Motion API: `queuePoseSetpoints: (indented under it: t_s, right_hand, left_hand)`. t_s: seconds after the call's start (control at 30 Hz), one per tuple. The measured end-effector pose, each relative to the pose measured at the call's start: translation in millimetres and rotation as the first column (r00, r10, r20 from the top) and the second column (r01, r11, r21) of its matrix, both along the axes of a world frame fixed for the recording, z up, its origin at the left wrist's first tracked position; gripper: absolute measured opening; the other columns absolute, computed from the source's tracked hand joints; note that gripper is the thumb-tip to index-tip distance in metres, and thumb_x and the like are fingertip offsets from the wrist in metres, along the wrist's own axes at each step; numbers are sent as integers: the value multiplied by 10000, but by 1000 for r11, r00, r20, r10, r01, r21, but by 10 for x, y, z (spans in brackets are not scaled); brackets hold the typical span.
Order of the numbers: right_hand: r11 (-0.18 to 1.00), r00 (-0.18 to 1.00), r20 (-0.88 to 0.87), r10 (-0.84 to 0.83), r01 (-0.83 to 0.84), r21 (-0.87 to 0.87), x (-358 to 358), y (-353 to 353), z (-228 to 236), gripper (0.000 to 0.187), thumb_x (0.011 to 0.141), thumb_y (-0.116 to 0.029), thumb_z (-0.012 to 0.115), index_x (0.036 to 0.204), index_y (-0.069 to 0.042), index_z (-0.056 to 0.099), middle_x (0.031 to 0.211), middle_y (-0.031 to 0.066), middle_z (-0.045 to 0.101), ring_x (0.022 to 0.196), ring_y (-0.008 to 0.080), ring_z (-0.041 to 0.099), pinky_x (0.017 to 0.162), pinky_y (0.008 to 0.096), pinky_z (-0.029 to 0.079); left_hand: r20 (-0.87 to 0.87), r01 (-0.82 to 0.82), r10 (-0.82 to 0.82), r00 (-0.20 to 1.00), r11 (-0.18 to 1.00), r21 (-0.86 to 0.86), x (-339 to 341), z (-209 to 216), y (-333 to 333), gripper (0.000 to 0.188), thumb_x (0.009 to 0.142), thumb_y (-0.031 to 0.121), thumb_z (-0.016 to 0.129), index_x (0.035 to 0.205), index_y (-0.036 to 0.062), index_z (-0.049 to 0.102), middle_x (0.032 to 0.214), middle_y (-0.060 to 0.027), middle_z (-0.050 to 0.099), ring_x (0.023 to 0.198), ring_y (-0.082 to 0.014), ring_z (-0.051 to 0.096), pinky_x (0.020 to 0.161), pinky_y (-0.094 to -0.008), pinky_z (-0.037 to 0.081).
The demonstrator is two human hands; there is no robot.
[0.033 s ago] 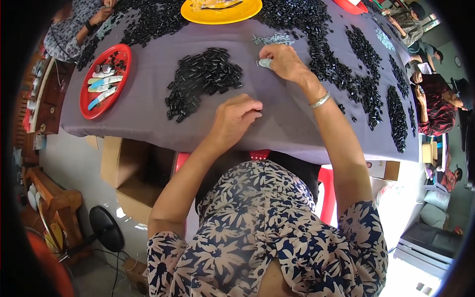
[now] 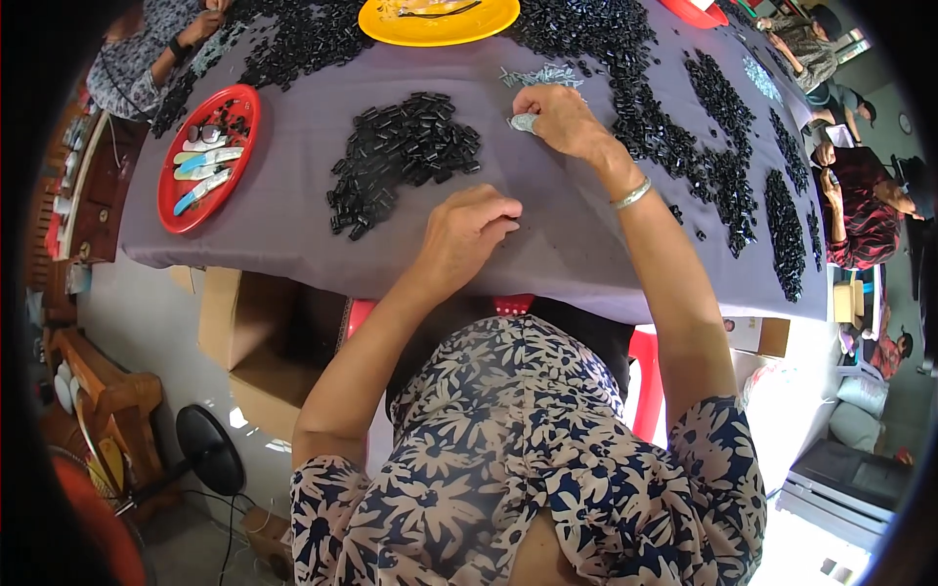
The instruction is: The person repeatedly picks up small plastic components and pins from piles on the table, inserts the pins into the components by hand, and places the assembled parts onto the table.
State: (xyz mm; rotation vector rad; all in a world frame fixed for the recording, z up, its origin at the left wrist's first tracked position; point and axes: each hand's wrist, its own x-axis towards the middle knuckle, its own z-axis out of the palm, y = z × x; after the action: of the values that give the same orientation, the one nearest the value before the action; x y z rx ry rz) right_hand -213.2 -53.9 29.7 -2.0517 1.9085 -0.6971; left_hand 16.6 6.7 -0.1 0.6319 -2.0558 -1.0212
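My left hand is closed near the table's front edge, thumb and forefinger pinched together. Whatever it pinches, if anything, is too small to make out. Farther forward and to the right, my right hand is curled closed beside a small heap of thin pale grey pieces. A flat, silvery grey piece shows at its fingers; its kind is unclear. Left of that hand, beyond my left one, lies a pile of short black cylinders.
On the left stands a red plate with several pale- and blue-handled tools. A yellow plate sits at the far side. More black pieces spread along the right. Co-workers sit at the far left and right. An open cardboard box is below the table edge.
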Motion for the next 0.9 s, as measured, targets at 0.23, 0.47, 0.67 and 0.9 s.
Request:
queuePoseSetpoints:
  t_s: [0.23,0.47,0.67,0.9]
  right_hand:
    - [1000,1000,-11,3,-3,11,10,15,-59,120,805,-56,633,918,-35,665,819,141,680,765,297,650,725,375,507]
    - [998,914,402,48,-55,6,181,506,154,117,825,68,613,910,-5,646,814,48,645,782,115,600,744,267,492]
    - [952,813,514,275,-305,-28,334,914,186,384,704,225,440,958,16,640,899,37,641,847,141,601,771,243,480]
    - [930,903,241,357,-319,-184,445,971,203,200,781,65,614,932,-61,647,804,91,596,697,275,578,607,355,450]
  left_hand:
    - [19,23,-20,1000,989,-147,-10,-16,0,177,770,-16,698,934,37,656,839,-68,626,807,-250,598,740,-330,472]
    - [-174,-96,150,973,953,286,-26,2,-1,339,778,-20,714,1103,25,630,808,-33,641,724,-103,586,682,-254,488]
    - [-143,-98,132,981,969,225,-36,-21,-66,503,754,-9,746,1219,30,557,811,-37,660,716,-86,594,675,-244,500]
    - [-110,-105,125,986,979,172,-34,-32,-44,586,734,-6,756,1268,29,517,817,-63,666,698,-129,623,667,-279,516]
